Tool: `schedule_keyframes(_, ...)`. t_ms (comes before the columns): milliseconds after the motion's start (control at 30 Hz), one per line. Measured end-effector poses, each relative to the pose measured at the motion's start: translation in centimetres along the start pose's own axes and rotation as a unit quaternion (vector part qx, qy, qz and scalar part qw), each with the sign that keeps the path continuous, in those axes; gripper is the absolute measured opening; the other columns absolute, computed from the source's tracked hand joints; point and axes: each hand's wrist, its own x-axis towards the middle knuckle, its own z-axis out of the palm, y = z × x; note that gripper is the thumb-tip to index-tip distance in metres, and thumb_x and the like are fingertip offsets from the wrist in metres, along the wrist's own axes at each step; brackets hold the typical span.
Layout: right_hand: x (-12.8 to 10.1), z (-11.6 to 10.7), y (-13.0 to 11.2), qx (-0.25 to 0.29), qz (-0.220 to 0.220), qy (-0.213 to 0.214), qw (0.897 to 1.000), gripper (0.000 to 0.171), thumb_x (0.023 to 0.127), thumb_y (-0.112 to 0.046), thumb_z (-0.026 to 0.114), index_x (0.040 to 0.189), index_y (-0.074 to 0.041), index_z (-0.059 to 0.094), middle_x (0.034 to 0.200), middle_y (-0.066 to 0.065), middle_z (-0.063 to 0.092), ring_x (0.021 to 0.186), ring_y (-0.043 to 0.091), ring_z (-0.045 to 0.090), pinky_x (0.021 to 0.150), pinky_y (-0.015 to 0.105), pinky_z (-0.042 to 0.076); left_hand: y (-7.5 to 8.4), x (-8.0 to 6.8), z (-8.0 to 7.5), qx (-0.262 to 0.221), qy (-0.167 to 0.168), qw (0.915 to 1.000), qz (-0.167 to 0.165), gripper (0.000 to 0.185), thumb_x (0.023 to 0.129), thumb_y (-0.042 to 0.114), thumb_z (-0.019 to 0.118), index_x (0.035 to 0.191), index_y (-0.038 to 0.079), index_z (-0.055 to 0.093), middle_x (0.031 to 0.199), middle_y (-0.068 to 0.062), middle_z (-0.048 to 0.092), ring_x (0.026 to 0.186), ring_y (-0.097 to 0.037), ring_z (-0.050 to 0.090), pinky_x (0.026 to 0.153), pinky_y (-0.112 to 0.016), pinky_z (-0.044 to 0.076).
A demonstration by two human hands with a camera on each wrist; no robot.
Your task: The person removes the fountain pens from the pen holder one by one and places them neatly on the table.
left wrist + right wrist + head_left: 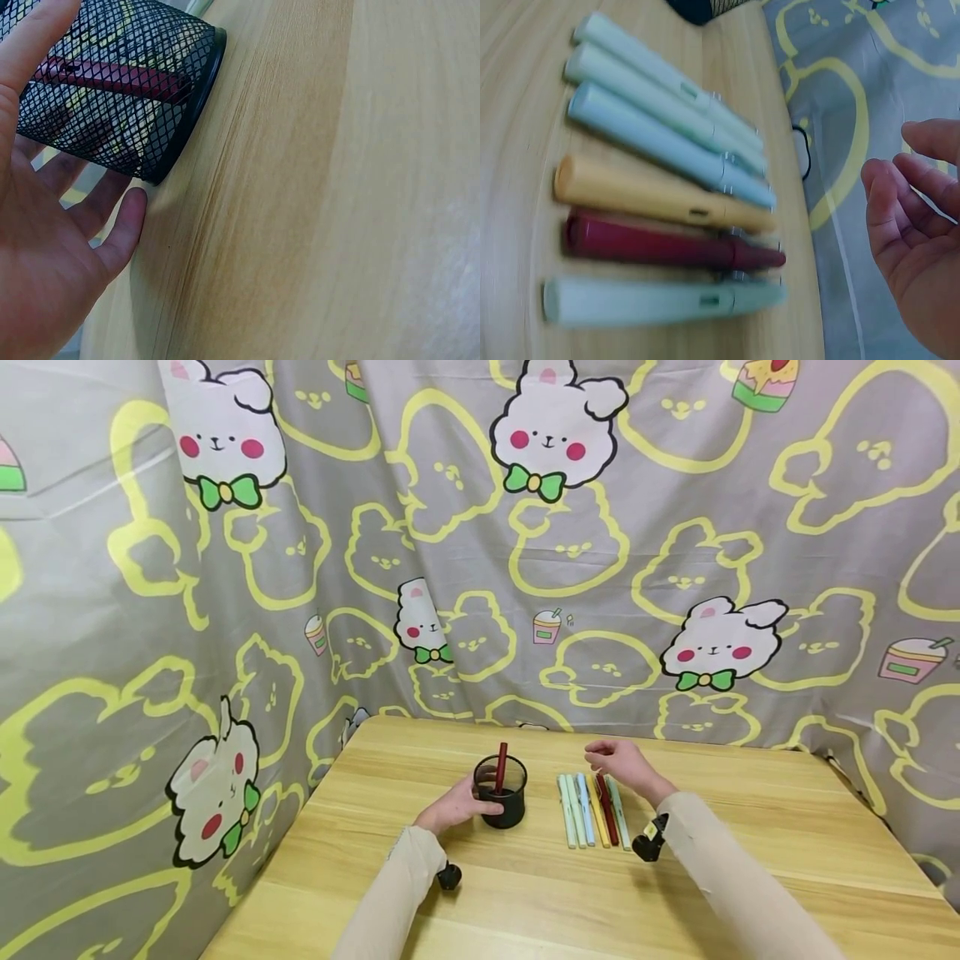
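Note:
A black mesh pen cup (501, 795) stands on the wooden table (525, 902) with one dark red pen (501, 764) upright in it. My left hand (456, 807) holds the cup from the left, thumb and fingers wrapped round its side; the left wrist view shows the cup (112, 90) against my palm, with the red pen (112, 75) behind the mesh. To the right of the cup lies a row of several pens (592, 810): pale green, light blue (667, 146), yellow (660, 199), dark red (667, 247) and pale green. My right hand (618, 764) hovers empty above their far ends, fingers (889, 217) loosely bent.
A grey curtain (570, 568) printed with bunnies closes off the back and left of the table. Black wrist mounts sit at my left cuff (448, 877) and right cuff (648, 843). Bare wood stretches in front of and to the right of the pens.

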Motion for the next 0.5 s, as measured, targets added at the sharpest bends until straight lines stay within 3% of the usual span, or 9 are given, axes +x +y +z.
schedule_keyframes(233,1.1,2.3,-1.8,0.002,-0.012,-0.008,1.0,0.029,0.095,-0.015,0.058,0.115,0.006,0.06,0.095,0.012,0.065,0.09,0.037,0.061,0.08,0.05,0.049,-0.1,0.1,0.0,0.0,0.0,1.0,0.001,0.069,0.083,0.013,0.074,0.14,0.006,0.037,0.134,-0.012,0.047,0.118,-0.028,0.049,0.098,-0.044,0.038)
schedule_keyframes(500,2.2,5.0,-4.0,0.01,-0.021,-0.015,1.0,0.029,0.094,-0.014,0.06,0.116,0.005,0.061,0.098,0.017,0.066,0.09,0.033,0.062,0.081,0.048,0.05,-0.2,0.1,0.0,0.0,0.006,0.9999,-0.008,0.068,0.083,0.014,0.074,0.14,0.007,0.038,0.133,-0.01,0.048,0.118,-0.027,0.048,0.1,-0.046,0.035)
